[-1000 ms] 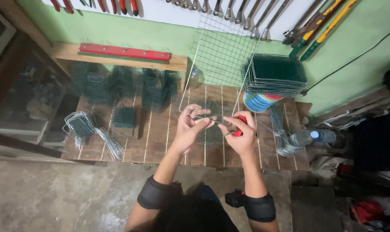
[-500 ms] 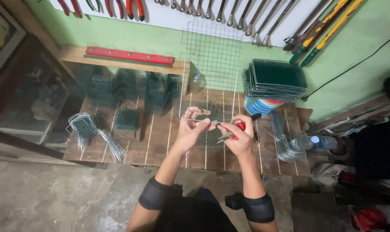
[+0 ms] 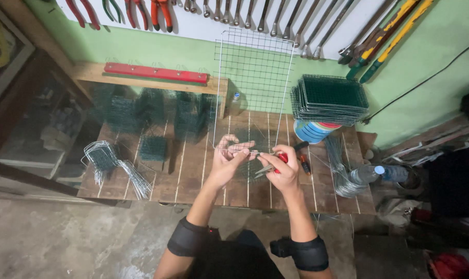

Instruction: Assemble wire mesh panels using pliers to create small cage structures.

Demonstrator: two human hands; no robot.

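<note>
Wooden slat table fills the middle, with an upright wire mesh panel leaning against the green wall behind the hands. A stack of green mesh sheets sits on a striped tub to the right, folded mesh cages crowd the left, and a bundle of bent wires lies at the near left edge. A clear plastic bottle lies far right. Now the red-handled pliers: long axis roughly level, jaws pointing left toward the other hand. Right hand is wrapped closed around the handles. Left hand, fingers curled, pinches the small mesh piece above the table's centre.
</note>
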